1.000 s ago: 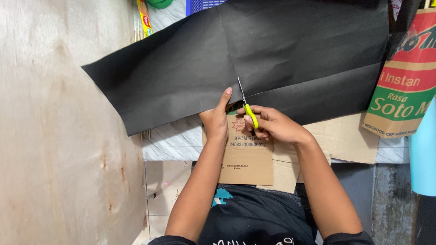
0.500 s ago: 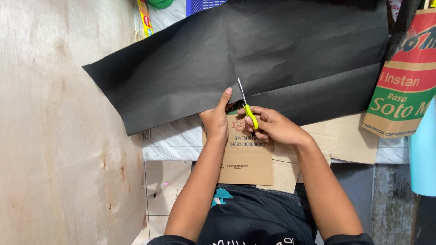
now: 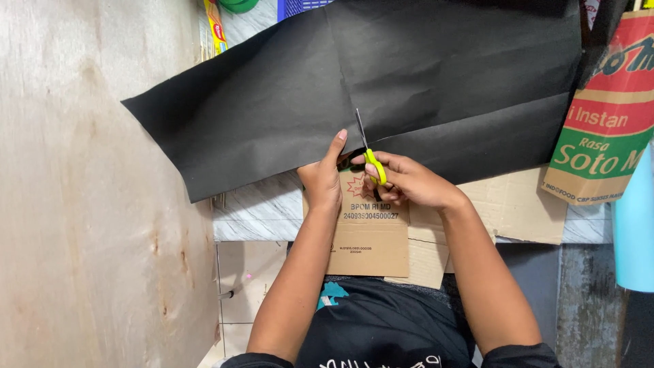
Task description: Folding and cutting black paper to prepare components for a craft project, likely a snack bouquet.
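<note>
A large sheet of black paper (image 3: 381, 88) lies spread over the work surface, creased into panels. My right hand (image 3: 409, 180) grips yellow-handled scissors (image 3: 368, 151), whose blades point away from me and sit in a cut at the sheet's near edge. My left hand (image 3: 323, 178) holds the black sheet's near edge just left of the cut, thumb lying on the paper. Both hands rest over a flattened brown cardboard piece (image 3: 371, 232) that hangs over the table's near edge.
A plywood panel (image 3: 88, 204) fills the left side. A red and green printed carton (image 3: 606, 116) stands at the right, a light blue object (image 3: 635, 225) beside it. Yellow, green and blue items (image 3: 235, 13) lie at the far edge.
The scissors' blades have edged slightly farther into the black sheet. Both hands stay in nearly the same place.
</note>
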